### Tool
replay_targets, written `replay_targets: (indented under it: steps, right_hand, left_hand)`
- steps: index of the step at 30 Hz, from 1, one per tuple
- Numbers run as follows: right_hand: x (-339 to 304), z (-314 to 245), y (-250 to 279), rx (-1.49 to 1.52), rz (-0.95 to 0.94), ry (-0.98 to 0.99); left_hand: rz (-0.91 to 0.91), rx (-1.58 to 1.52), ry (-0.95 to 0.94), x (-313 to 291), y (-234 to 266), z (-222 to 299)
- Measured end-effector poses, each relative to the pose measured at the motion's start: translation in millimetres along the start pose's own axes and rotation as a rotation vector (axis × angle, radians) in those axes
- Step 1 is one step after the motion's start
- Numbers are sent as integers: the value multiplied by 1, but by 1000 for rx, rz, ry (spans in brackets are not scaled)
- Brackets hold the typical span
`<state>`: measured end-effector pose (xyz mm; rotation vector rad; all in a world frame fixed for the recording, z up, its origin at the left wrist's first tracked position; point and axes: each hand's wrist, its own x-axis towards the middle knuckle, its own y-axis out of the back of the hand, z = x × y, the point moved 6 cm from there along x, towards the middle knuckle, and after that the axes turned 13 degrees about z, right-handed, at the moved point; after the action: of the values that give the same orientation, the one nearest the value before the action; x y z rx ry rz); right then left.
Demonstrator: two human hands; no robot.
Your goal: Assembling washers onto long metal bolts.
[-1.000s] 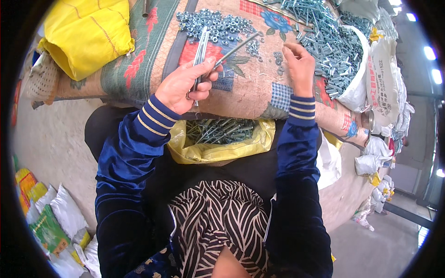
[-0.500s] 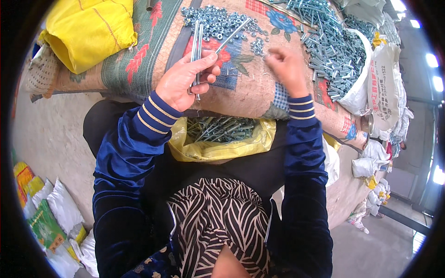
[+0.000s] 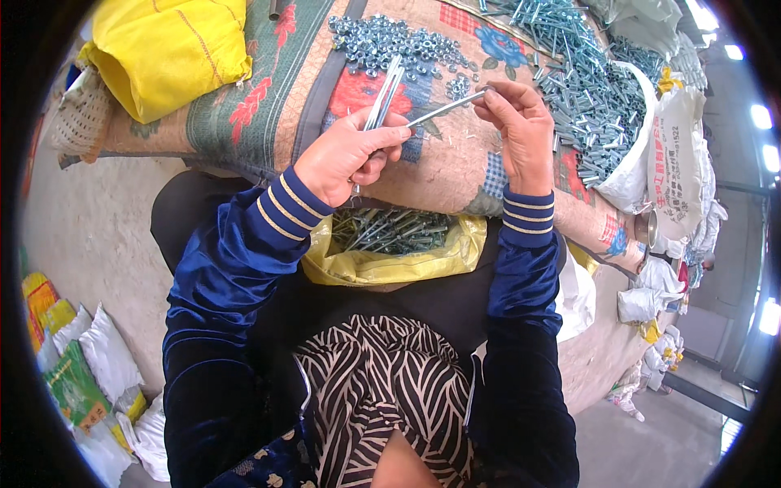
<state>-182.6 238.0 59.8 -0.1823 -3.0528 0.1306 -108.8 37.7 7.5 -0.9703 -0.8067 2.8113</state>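
My left hand (image 3: 346, 159) is closed around several long, thin metal bolts (image 3: 386, 93). Most of them point away from me; one bolt (image 3: 446, 107) slants off to the right between thumb and forefinger. At that bolt's far end, the thumb and fingertips of my right hand (image 3: 521, 122) are pinched together. Whatever small piece they hold there is hidden by the fingers. Just beyond my hands lies a heap of shiny nuts (image 3: 390, 41), with a smaller cluster of small metal rings (image 3: 459, 86) nearer my right hand.
Patterned cloth (image 3: 277, 122) covers the work surface. Metal sleeves and rods (image 3: 590, 106) spill from a white sack (image 3: 639, 146) at right. A yellow sack (image 3: 366, 274) holding long bolts (image 3: 394, 230) sits at my lap. Another yellow sack (image 3: 167, 57) lies far left; filled bags (image 3: 110, 358) stand on the floor.
My right hand has come from beside the small rings to the slanted bolt's end. My left hand has shifted right, and its bolts now lean more to the right.
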Motion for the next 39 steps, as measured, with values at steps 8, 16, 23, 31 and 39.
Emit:
replay_targets:
  steps: [8, 16, 23, 31, 39]
  right_hand:
    - [-16, -8, -2, 52, 68, 8]
    - [-24, -50, -33, -740, 95, 1036]
    - [14, 27, -20, -1131, -58, 851]
    - [32, 13, 12, -820, 47, 585]
    - [22, 18, -73, -1251, 64, 1107]
  left_hand:
    - [-38, -60, 32, 2, -6, -9]
    - [-136, -351, 89, 0, -8, -10]
    - [-5, -357, -96, -1, 11, 22]
    - [41, -408, -166, 1, 22, 31]
    - [104, -360, -183, 1, 23, 31]
